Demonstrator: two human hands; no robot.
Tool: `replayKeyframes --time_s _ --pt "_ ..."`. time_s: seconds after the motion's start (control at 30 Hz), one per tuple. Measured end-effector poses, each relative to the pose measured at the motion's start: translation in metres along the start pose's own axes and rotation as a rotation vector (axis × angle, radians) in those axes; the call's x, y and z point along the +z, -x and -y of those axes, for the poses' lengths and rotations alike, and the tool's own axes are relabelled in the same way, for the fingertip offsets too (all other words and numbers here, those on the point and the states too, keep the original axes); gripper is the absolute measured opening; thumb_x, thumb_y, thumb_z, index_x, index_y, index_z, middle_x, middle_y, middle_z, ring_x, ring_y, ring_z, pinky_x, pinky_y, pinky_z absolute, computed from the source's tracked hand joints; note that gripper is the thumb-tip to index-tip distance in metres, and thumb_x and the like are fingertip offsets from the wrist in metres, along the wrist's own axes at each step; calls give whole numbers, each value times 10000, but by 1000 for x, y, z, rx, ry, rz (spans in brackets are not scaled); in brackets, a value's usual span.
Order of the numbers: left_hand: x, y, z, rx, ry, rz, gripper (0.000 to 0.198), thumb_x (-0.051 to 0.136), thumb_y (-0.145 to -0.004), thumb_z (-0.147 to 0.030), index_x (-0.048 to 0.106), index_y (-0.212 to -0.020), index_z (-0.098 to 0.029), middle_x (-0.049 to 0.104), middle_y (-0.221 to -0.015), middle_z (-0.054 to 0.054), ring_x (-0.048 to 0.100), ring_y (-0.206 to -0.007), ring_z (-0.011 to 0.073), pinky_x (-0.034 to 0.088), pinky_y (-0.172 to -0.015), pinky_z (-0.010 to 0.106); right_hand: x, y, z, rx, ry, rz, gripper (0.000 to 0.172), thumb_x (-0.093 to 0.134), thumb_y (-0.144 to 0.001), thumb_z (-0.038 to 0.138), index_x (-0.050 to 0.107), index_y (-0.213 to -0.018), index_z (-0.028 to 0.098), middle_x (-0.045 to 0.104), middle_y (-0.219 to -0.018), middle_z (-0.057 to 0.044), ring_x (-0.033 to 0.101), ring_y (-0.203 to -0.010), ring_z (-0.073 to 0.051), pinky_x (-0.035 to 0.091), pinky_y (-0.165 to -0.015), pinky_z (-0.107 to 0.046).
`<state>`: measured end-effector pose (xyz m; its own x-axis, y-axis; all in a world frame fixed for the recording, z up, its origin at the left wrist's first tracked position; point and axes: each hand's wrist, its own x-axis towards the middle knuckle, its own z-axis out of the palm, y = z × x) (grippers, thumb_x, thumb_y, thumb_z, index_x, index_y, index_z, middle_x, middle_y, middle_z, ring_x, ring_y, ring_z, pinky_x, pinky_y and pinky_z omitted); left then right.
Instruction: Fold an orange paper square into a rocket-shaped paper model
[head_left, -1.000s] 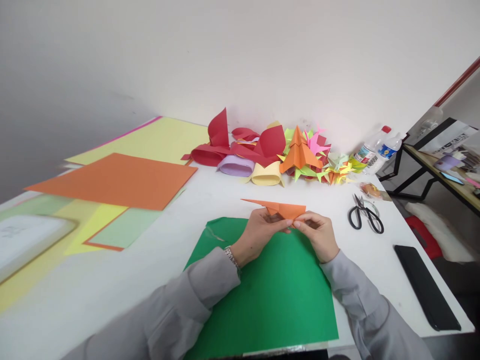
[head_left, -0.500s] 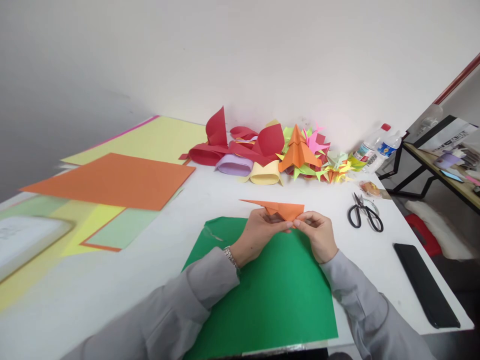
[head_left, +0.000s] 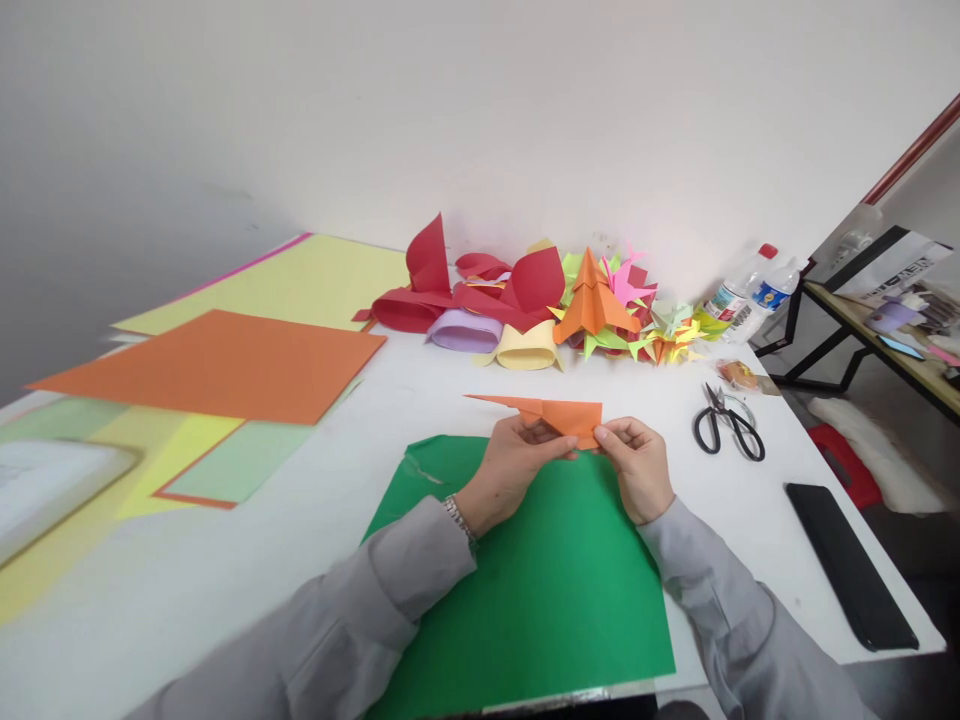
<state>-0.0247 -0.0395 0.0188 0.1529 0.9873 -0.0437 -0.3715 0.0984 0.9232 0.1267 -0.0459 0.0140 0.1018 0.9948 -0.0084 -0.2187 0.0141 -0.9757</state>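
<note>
A folded piece of orange paper (head_left: 574,415) is held up over the far edge of a green sheet (head_left: 532,580). It narrows to a thin point on the left and ends squarely on the right. My left hand (head_left: 514,462) pinches it from below near the middle, thumb in front; some of the fingers are hidden behind the paper. At its lower right corner, my right hand (head_left: 637,465) grips it between thumb and curled fingers.
Orange sheets (head_left: 217,365) lie left on coloured paper. Folded red paper shapes (head_left: 427,270) and an orange paper plane (head_left: 596,300) stand along the wall. To the right are scissors (head_left: 727,425), a black flat object (head_left: 851,565) and plastic bottles (head_left: 765,295).
The orange paper has shifted slightly left and turned, so its right end now looks flatter and squarer. My right hand has moved its pinch to the right corner; both hands still hold it.
</note>
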Motion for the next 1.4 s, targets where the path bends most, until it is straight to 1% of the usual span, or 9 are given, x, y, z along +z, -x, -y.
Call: replayKeyframes --time_s 0.1,0.27,0.33,0.53,0.63,0.87,1.03,1.2,1.4 --pt "1 0 0 -10 4 -2 216 799 -580 -213 706 -751 -118 701 -638 21 631 -580 135 533 -625 259 1 0 0 -4 14 -8 227 791 -624 343 651 -681 174 643 -587 22 554 -545 -105 415 -559 -239" --pt "3 1 -1 -4 15 22 306 807 -567 -202 708 -849 -136 733 -823 47 651 -709 162 546 -637 271 2 2 1 -17 49 -11 218 777 -637 347 645 -674 177 642 -587 19 552 -550 -109 414 -566 -246" --pt "4 1 -2 2 9 13 320 809 -559 -200 708 -855 -136 735 -851 55 654 -741 176 549 -637 277 3 2 1 -27 73 -7 215 771 -644 348 643 -675 178 644 -593 16 552 -552 -113 417 -568 -251" --pt "4 2 -4 -36 20 -24 280 807 -548 -220 711 -789 -115 727 -768 59 631 -651 153 536 -606 271 3 4 0 -9 39 17 206 766 -645 345 646 -687 183 648 -602 18 563 -562 -117 439 -581 -255" --pt "4 1 -4 -43 58 -36 303 815 -534 -222 708 -796 -114 725 -766 57 630 -656 150 527 -602 260 4 4 0 13 -25 48 200 780 -620 313 656 -715 188 668 -644 16 587 -593 -123 465 -618 -264" --pt "5 2 -7 -38 40 -66 299 823 -523 -221 713 -780 -116 730 -774 59 638 -645 153 531 -625 280 7 7 2 1 -52 60 215 793 -595 276 651 -736 197 706 -731 -2 632 -686 -145 492 -691 -284" --pt "6 2 -6 -18 24 -83 273 822 -517 -218 711 -745 -119 728 -743 52 646 -653 165 532 -638 287 7 7 1 18 -20 33 200 772 -638 328 651 -709 185 672 -649 6 600 -609 -128 474 -623 -265" --pt "6 2 -6 -12 33 -75 260 818 -519 -203 712 -741 -117 725 -723 45 640 -633 158 531 -631 280 6 7 -1 32 -34 24 195 772 -647 323 651 -703 181 658 -614 15 592 -585 -116 459 -600 -250" --pt "5 3 -5 -15 36 -69 257 815 -535 -208 708 -748 -111 728 -735 53 640 -619 151 543 -627 275 8 8 1 46 -78 26 244 808 -589 296 644 -734 188 688 -639 14 615 -586 -120 484 -619 -258"
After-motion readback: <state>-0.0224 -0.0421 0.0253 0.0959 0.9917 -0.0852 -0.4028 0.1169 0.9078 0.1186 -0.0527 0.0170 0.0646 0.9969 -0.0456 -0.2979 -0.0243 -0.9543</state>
